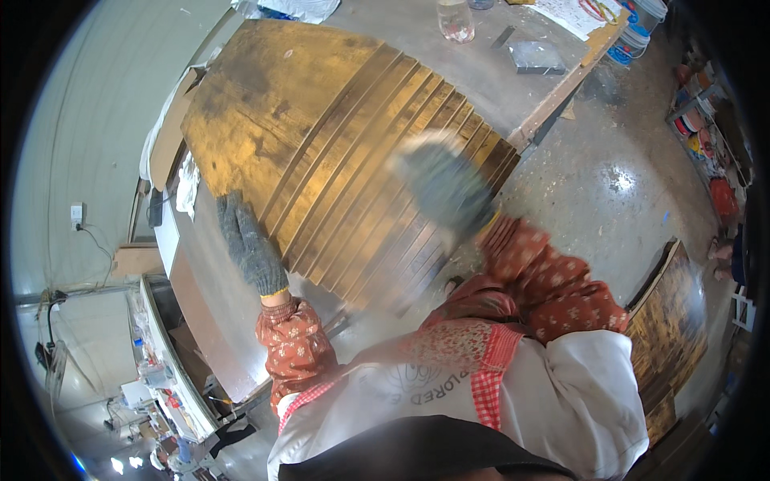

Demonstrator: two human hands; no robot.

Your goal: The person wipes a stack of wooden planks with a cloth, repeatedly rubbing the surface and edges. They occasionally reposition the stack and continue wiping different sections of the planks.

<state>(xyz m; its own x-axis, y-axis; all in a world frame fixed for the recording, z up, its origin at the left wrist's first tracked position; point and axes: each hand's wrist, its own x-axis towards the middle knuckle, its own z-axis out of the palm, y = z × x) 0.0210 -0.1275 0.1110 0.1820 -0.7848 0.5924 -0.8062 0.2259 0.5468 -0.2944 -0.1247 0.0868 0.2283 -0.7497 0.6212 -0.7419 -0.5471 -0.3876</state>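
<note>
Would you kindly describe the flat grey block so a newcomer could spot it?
Start from the large grey table beneath the brown boards. Near its far right edge lies the flat grey block, low and four-sided, unlike the rounded clear jar to its left.

left fingers (233,220) extended, right fingers (423,175) blurred

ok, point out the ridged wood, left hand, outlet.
Ridged wood (346,160), head view: ridged middle.
Left hand (251,247), head view: gloved back.
Outlet (77,214), head view: white front.
</note>
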